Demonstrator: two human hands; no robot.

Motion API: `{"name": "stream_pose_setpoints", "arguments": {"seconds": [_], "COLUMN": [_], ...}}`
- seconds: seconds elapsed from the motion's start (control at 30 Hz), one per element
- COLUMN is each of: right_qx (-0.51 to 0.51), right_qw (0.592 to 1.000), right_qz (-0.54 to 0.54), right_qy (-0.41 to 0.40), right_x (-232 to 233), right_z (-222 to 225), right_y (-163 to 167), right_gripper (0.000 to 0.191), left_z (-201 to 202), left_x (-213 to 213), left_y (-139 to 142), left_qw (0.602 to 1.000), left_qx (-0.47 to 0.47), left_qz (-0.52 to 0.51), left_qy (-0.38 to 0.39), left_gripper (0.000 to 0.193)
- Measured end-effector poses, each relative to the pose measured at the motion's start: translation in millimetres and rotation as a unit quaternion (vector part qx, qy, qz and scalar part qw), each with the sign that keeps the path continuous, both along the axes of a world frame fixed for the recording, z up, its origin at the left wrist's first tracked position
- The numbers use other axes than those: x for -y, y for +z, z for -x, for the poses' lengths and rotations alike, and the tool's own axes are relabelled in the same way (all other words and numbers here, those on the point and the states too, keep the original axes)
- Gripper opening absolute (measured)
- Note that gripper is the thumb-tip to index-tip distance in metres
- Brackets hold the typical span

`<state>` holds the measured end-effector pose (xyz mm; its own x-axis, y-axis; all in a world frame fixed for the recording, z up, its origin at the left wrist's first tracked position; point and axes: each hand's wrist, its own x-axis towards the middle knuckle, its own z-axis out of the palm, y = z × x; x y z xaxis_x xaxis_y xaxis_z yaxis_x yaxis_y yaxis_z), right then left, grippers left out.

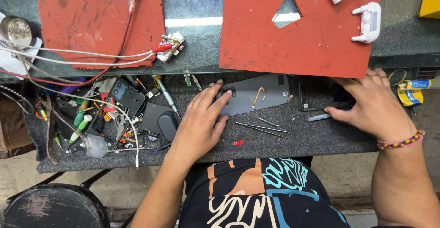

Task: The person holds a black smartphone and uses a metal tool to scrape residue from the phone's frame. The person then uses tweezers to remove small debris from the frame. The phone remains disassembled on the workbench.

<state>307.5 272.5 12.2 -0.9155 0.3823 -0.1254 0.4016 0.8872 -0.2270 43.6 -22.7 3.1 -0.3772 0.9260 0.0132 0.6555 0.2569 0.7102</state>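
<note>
My left hand (pixel 201 118) lies flat on the dark carpeted shelf, fingertips touching the left edge of a grey phone back panel (pixel 259 95) that has a small yellow strip on it. My right hand (pixel 369 102) rests over a black phone body (pixel 316 97), fingers curled on its right part and thumb by a small clear strip (pixel 318 117). Thin metal tweezers (pixel 261 126) and a tiny red piece (pixel 238 142) lie between my hands.
A heap of screwdrivers, wires and phone parts (pixel 105 113) fills the shelf's left. Two red mats (pixel 98 21) (pixel 298 35) lie on the upper glass counter, with a white holder (pixel 369 22) and clipped leads (pixel 169 47). A glue tube (pixel 410 90) sits at right, a stool (pixel 52 207) below left.
</note>
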Motion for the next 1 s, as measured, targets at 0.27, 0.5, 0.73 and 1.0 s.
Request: {"name": "stream_pose_setpoints", "arguments": {"seconds": [0.27,0.5,0.73,1.0], "right_qx": [0.018,-0.022,-0.052,-0.033], "right_qw": [1.0,0.987,0.983,0.987], "right_qz": [0.0,0.135,0.049,0.101], "right_qy": [0.013,0.079,0.167,0.123], "right_x": [6,49,90,76], "right_z": [11,63,129,113], "right_y": [15,21,18,17], "right_gripper": [0.083,0.074,0.065,0.075], "left_z": [3,3,1,-1], "left_x": [7,5,6,1], "left_y": [-5,-12,-14,-17], "left_qw": [0.999,1.0,0.999,1.0], "left_qx": [0.03,0.027,0.041,0.019], "left_qz": [0.014,-0.008,-0.011,-0.007], "left_qy": [0.007,0.006,0.008,0.02], "left_gripper": [0.076,0.082,0.091,0.097]}}
